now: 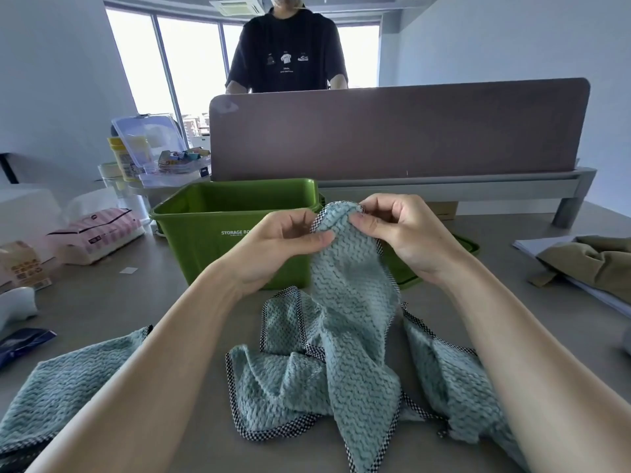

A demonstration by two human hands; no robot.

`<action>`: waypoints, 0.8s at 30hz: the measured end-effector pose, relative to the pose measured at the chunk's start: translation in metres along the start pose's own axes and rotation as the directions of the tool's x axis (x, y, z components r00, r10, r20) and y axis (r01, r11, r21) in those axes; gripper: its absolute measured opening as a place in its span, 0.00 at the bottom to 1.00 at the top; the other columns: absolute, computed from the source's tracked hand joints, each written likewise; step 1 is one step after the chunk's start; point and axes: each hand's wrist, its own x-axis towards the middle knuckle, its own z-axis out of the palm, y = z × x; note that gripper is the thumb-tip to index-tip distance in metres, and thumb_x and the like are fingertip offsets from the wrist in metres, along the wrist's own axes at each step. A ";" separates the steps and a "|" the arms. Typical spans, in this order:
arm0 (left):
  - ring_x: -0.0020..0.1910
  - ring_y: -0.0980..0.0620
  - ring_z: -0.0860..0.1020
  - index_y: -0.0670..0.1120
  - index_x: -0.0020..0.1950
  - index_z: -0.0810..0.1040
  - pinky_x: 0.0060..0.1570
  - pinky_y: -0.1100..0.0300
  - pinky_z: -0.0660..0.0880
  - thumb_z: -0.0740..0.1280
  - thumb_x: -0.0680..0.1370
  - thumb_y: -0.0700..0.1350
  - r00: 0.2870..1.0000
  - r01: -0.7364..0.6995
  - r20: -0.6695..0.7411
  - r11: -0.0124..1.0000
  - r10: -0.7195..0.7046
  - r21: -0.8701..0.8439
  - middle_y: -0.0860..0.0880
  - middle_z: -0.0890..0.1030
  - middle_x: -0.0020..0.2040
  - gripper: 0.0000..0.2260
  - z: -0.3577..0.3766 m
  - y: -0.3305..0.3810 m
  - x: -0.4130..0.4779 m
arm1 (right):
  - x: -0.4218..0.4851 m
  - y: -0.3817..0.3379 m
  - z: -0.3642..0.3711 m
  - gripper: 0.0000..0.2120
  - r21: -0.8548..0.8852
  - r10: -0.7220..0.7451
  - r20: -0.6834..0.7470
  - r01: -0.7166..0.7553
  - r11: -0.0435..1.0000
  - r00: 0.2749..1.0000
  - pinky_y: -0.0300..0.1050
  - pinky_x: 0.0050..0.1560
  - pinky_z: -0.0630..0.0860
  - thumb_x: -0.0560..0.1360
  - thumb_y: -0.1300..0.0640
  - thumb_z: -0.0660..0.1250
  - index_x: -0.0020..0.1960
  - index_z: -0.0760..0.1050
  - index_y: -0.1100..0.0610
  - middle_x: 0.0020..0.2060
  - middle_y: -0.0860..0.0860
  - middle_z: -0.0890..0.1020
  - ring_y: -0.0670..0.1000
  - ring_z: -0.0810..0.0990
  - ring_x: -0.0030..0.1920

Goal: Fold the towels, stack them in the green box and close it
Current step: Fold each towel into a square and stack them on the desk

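Centrally, a pale teal, wavy-textured towel with black-and-white checked edging (351,302) hangs from both hands, lifted above a grey bench (136,302). The left-hand grip (273,247) pinches the towel's top edge between thumb and curled fingers. The right-hand grip (399,233) pinches the same edge just beside it, the two thumbs close together. The towel's lower end trails down onto the bench, into a crumpled heap of matching teal towelling (273,387); how many towels make up that heap cannot be told. Another matching teal towel (61,380) lies fairly flat at the near left, partly under the left forearm.

Just behind the hands stands an open rectangular green plastic box (218,233) with white "STORAGE" lettering on its front. Its green lid (406,274) lies flat on the bench to the box's right, partly hidden by the right hand.

Left of the box sits a soft pink-and-white striped tissue pack (99,233). Behind it is a clear plastic tub with a raised lid (160,145), holding small colourful items. At the right edge, a crumpled olive-green cloth (594,261) rests on white papers. A mauve-grey divider panel (392,131) spans the far side, and a person in a black T-shirt (286,52) stands beyond it.
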 end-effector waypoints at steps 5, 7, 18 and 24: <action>0.37 0.57 0.76 0.45 0.39 0.72 0.40 0.66 0.74 0.68 0.73 0.42 0.998 -0.038 -0.050 0.998 0.036 -0.058 0.53 0.78 0.35 0.06 -0.005 0.009 -0.001 | -0.001 -0.009 0.000 0.03 -0.027 -0.003 -0.054 0.001 1.000 0.999 0.44 0.48 0.73 0.79 0.57 0.67 0.47 0.79 0.55 0.39 0.50 0.79 0.46 0.77 0.42; 0.36 0.58 0.76 0.45 0.39 0.71 0.38 0.66 0.74 0.69 0.74 0.41 0.990 -0.069 -0.120 0.998 0.067 -0.012 0.53 0.78 0.34 0.07 -0.009 0.012 -0.001 | -0.001 -0.011 -0.002 0.03 -0.082 -0.019 -0.067 0.014 0.997 0.998 0.42 0.47 0.72 0.79 0.56 0.68 0.47 0.78 0.53 0.38 0.48 0.78 0.44 0.75 0.40; 0.40 0.53 0.82 0.45 0.46 0.83 0.42 0.59 0.78 0.70 0.77 0.44 0.928 -0.135 -0.344 0.989 0.145 0.055 0.49 0.85 0.40 0.05 -0.019 0.020 -0.001 | -0.010 -0.018 -0.034 0.18 -0.164 0.076 0.126 -0.055 0.985 0.989 0.48 0.45 0.73 0.70 0.43 0.72 0.44 0.84 0.59 0.43 0.62 0.86 0.54 0.80 0.41; 0.43 0.54 0.81 0.39 0.49 0.81 0.43 0.62 0.77 0.69 0.74 0.49 0.983 -0.092 -0.148 0.991 0.105 0.093 0.49 0.83 0.43 0.13 -0.011 0.029 -0.006 | -0.009 -0.022 -0.026 0.12 -0.166 0.020 0.138 0.003 0.986 0.990 0.41 0.43 0.75 0.74 0.47 0.69 0.43 0.83 0.56 0.38 0.54 0.86 0.48 0.82 0.40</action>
